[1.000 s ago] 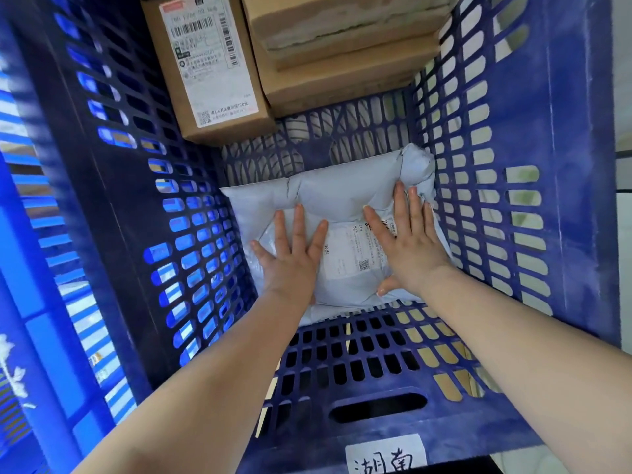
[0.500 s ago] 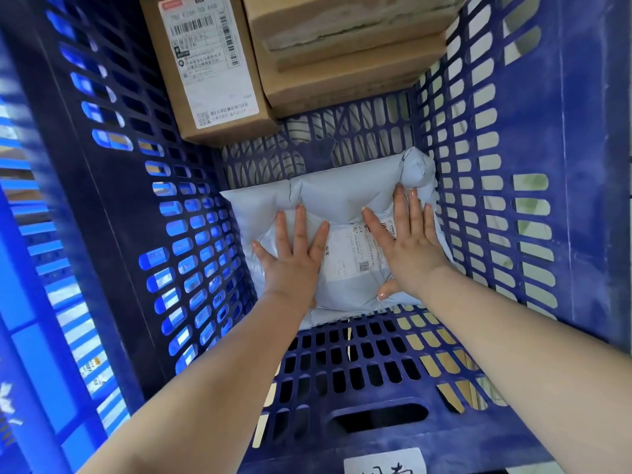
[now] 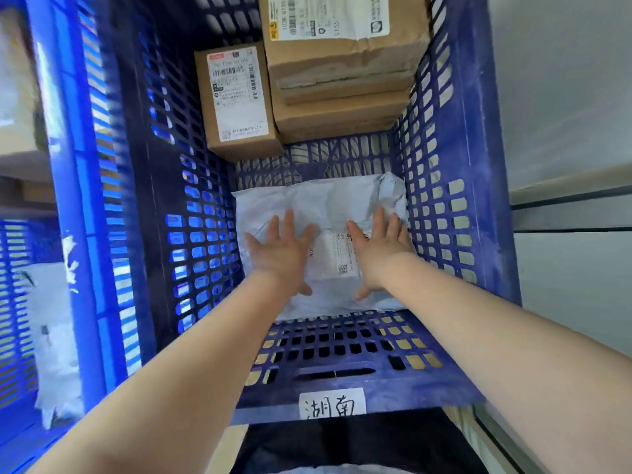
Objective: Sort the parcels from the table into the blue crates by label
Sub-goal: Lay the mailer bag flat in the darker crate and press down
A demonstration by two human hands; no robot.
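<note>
Pressing the grey mailer flat on the floor of the blue crate, I spread my left hand and right hand over it, fingers straight, gripping nothing. This parcel looks placed; the table is out of view, so what remains I cannot tell. Count: one mailer, one small box, a stack of brown boxes, number unclear.

Both forearms are bare to the frame's edge, with no sleeves showing. The bare left hand and bare right hand have short nails.
</note>
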